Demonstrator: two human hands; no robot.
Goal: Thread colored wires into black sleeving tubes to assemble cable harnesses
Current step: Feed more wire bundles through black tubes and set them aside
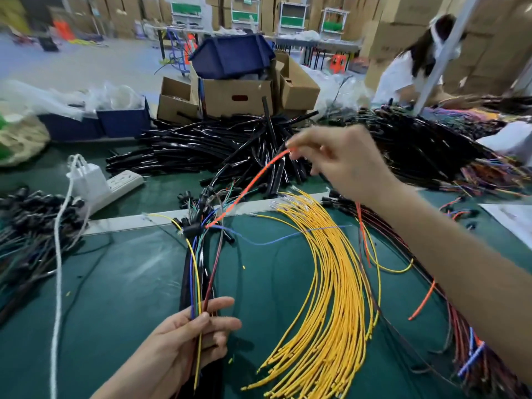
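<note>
So the person's left hand (184,338) is down at the near edge of the green counter (129,283), grip closed around a skinny bundle of blue, yellow and dark red wires (198,272) that runs away to a cluster of small black connectors. The right hand (345,162) is up in the air further back, grip pinched together on the tip of a thin bright orange wire (247,188), which slants down left to that same cluster. A big fan of yellow wires (334,283) curves across the counter on the right. The heap of glossy black sleeving tubes (201,148) sits at the far side, with a white power strip (121,182) to its left.
</note>
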